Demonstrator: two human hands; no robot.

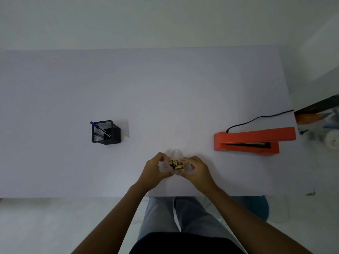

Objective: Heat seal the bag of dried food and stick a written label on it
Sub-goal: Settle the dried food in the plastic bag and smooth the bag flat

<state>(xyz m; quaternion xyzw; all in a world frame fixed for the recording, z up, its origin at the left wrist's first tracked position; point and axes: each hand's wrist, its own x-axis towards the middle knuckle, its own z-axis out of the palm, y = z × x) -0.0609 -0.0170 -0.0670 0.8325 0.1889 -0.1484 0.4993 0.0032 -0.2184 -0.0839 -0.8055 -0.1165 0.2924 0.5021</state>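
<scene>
Clamping both the left hand (156,170) and right hand (197,170) on the unsealed bag (176,163), well apart from the heat sealer (255,141), the person has sealing and labelling left.

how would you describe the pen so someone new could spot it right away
Start at the pale table and look left of the hands, opposite the orange heat sealer. There stands a black mesh holder. The pen leans inside it, the only thing with a blue cap.
</scene>
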